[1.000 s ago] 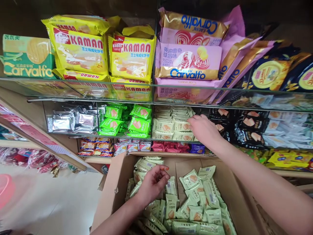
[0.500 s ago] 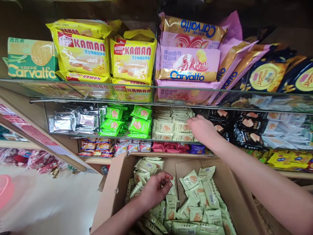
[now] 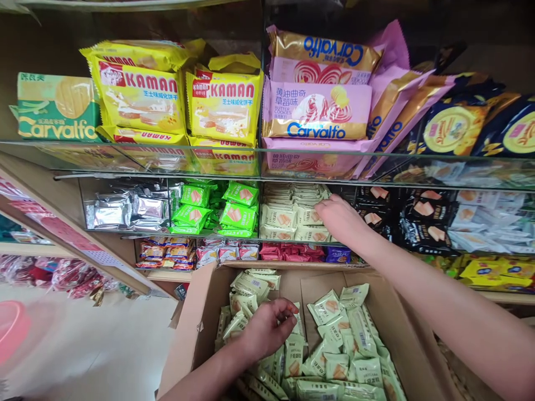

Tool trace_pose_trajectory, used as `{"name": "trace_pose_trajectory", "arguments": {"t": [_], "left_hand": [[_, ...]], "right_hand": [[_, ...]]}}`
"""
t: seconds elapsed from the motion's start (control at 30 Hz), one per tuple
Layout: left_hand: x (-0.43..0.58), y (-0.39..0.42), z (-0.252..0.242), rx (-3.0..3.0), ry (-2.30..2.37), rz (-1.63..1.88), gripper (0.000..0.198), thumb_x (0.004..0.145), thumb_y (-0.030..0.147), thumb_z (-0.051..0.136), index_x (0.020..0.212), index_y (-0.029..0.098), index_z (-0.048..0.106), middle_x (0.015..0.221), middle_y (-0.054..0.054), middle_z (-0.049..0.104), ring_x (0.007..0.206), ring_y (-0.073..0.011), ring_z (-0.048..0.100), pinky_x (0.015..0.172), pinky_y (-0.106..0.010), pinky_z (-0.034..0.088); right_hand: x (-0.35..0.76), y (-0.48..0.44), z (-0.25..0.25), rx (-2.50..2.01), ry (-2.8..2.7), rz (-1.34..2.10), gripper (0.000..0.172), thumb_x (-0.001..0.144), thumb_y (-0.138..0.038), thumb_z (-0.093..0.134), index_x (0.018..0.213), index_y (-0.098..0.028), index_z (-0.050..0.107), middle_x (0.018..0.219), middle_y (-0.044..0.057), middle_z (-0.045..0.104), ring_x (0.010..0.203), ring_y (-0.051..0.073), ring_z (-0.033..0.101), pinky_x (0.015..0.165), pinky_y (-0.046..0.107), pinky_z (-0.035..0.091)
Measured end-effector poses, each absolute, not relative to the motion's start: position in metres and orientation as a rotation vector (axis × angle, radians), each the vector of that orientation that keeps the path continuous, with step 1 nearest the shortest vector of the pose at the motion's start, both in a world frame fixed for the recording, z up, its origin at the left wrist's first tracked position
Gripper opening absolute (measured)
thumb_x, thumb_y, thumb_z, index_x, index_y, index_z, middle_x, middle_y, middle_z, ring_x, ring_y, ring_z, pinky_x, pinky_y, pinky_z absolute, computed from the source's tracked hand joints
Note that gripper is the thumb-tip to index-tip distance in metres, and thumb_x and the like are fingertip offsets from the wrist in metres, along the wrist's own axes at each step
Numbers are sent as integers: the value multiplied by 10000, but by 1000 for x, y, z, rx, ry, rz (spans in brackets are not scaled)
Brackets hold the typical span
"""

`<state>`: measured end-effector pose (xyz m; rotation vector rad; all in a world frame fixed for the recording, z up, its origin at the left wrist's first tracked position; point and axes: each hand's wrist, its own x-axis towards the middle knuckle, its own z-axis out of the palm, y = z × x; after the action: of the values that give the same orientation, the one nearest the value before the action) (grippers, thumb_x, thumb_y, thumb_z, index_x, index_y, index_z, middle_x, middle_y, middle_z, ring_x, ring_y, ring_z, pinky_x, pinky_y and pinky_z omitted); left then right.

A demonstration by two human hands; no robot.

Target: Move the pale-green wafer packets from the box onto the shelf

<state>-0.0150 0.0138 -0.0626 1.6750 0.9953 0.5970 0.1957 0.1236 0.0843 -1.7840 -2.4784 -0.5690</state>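
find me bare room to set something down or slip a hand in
Pale floor shows between the pink tub and the carton. Inside, a bare cardboard gap splits the pale green packets toward the far side. The shelving and the packets around the left hand are crowded.

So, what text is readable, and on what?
"KAMAN": yellow packs
"芝士味威化饼干": yellow packs
"Carvalfo": top green pack, pink packs
"黄油曲奇 草莓味": pink packs
"BUTTER COOKIES": pink packs
Too small or blurred: all else, pale packs included.
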Motion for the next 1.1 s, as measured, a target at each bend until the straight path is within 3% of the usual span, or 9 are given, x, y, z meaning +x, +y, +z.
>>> {"name": "trace_pose_trajectory", "arguments": {"t": [0.13,0.33,0.57,0.83,1.1], "left_hand": [[-19,12,-57,1871,1007,379,197,776,278,459,896,184,585,687,-5,601,591,-125,517,520,-203,381],[-25,4,-48,2223,872,-10,293,689,261,557,979,249,600,927,-31,643,826,-199,583,714,-262,433],[-20,-5,-58,2290,780,-280,246,644,291,618,878,227,651,858,-47,671,829,-247,601,691,-307,440],[-20,-4,-61,2340,758,-287,257,649,304,611,885,204,629,862,-61,673,814,-271,613,658,-313,444],[-21,-4,-65,2356,765,-263,238,649,312,617,869,220,615,840,-43,663,794,-251,610,647,-300,437]], "right_hand": [[199,123,83,-1750,-2508,-513,207,777,-21,389,794,-99,580,815,108,608,816,198,508,797,282,318],[204,121,81,-1759,-2510,-483,258,762,23,359,873,-81,567,866,114,583,845,203,494,790,277,326],[203,103,84,-1768,-2375,-582,313,786,-4,354,1029,-88,533,1050,137,521,930,224,459,778,277,357],[195,115,86,-1946,-2419,-531,228,755,0,401,822,-90,600,816,130,607,829,223,523,716,279,372],[198,130,89,-1888,-2510,-471,198,744,-21,432,760,-106,610,805,114,627,791,197,572,781,277,355]]}}
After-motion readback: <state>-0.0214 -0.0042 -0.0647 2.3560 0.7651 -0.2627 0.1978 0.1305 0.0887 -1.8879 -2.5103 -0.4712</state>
